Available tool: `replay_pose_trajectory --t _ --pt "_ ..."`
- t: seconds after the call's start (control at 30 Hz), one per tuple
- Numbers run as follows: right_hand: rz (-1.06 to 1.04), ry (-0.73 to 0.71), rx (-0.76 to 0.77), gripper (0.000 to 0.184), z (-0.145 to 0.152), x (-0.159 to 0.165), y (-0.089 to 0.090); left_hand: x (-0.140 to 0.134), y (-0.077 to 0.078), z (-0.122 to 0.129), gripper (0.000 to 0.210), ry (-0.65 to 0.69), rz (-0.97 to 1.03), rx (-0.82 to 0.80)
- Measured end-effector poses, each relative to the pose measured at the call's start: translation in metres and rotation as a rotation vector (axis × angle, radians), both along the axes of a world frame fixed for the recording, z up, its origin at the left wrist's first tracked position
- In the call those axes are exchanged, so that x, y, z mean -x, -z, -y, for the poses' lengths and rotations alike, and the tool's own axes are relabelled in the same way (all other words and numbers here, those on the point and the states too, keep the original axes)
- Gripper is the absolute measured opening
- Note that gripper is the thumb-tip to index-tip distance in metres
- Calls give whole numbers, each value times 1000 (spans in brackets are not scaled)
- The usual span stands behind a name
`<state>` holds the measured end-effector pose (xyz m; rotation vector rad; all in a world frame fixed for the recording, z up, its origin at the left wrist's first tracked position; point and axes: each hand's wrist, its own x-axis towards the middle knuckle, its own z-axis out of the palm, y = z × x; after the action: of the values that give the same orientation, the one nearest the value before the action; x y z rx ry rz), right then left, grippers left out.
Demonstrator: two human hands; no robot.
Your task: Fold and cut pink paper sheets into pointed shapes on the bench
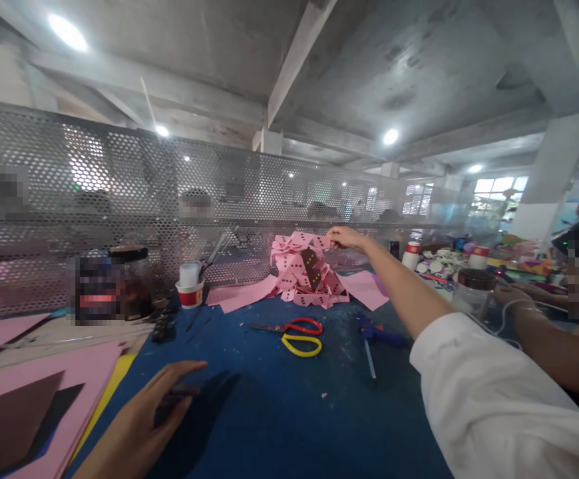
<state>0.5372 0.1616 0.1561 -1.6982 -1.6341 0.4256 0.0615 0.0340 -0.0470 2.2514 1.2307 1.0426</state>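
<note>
Though at the pink paper pile point(294, 265), right fingers point(337, 233) indistinct.

The counter is blue, flecked with pale specks. At its back sits a heap of dotted pink slips point(297, 276), a pink sheet point(244, 293) spread to its left. Nearer me I see scissors point(285, 328), one handle red, one yellow; right of them, a blue glue gun point(373, 331). A cup point(190, 296) stands back left, a small scrap point(324, 395) lies toward the front, and paper point(87, 382) is stacked at the left.
</note>
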Motion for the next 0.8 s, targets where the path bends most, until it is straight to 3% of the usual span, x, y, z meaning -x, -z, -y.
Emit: replay_pose_trajectory --t 0.3,0.8 --pt "23 12 28 21 1 -12 -1 2 10 -4 39 11 6 -2" --pt "-42 -44 71 12 16 -22 3 -3 -1 4 37 -4 51 -22"
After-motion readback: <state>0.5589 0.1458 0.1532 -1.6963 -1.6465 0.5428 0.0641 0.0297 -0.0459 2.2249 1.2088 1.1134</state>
